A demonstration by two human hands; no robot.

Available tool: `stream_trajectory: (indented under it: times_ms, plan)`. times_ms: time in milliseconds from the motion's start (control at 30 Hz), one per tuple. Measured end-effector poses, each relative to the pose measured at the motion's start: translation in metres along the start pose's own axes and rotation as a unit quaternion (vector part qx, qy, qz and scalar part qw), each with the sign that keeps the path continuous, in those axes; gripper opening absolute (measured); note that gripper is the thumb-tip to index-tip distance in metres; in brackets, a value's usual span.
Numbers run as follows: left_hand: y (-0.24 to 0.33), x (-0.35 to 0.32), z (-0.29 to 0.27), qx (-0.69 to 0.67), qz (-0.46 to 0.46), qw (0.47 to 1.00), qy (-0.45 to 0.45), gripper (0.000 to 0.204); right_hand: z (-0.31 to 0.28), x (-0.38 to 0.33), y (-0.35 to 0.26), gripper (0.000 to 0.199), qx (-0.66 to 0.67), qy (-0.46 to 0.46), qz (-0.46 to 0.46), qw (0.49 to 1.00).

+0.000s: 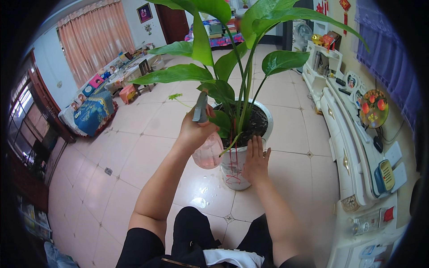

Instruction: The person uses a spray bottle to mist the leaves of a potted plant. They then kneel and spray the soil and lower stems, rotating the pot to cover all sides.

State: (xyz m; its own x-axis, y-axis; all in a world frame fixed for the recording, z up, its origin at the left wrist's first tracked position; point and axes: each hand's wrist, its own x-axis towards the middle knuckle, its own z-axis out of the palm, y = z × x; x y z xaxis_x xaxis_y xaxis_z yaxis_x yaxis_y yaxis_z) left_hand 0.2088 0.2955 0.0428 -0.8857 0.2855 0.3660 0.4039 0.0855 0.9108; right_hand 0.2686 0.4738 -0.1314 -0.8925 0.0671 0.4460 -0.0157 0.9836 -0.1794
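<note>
Pink spray bottle (pixel 207 149), grey nozzle

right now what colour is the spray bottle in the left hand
Pale pink translucent body with a grey trigger head: the spray bottle in the left hand, head view.

Floor (pixel 134 147): glossy pale tiles with small dark diamond insets at the corners; a few wet spots near the centre. Left wall: salmon curtains (pixel 96 38) drawn across a window, daylight coming through them. Beneath them, a low bench (pixel 91 111) with a blue patterned cover and assorted clutter. Far wall: framed picture (pixel 144 12) beside a dark wooden door (pixel 172 20). Right side: long white cabinet (pixel 346 134) carrying ornaments, remotes and a fruit decoration; purple curtain (pixel 389 49) above it. White fan (pixel 304 33) at the far end.
</note>
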Motion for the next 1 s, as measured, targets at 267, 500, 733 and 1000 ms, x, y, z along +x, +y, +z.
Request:
stream_trajectory:
  times_ms: [267, 500, 733, 1000]
  plan:
    - [-0.018, -0.012, -0.001, -0.041, -0.043, 0.998, -0.033, 0.032, 0.005, -0.001, 0.001, 0.09, -0.012, 0.018, -0.005, 1.0]
    - [-0.015, -0.017, -0.003, -0.033, -0.037, 0.999, -0.02, 0.035, 0.005, -0.001, 0.001, 0.092, -0.027, 0.017, -0.002, 0.999]
    - [-0.046, -0.029, -0.003, 0.022, -0.089, 0.996, -0.014, 0.034, 0.004, -0.001, -0.001, 0.092, -0.007, 0.021, -0.001, 1.0]
    - [-0.052, -0.033, -0.001, 0.031, -0.087, 0.996, -0.005, 0.033, -0.001, 0.0, -0.003, 0.078, 0.002, 0.016, 0.002, 1.0]
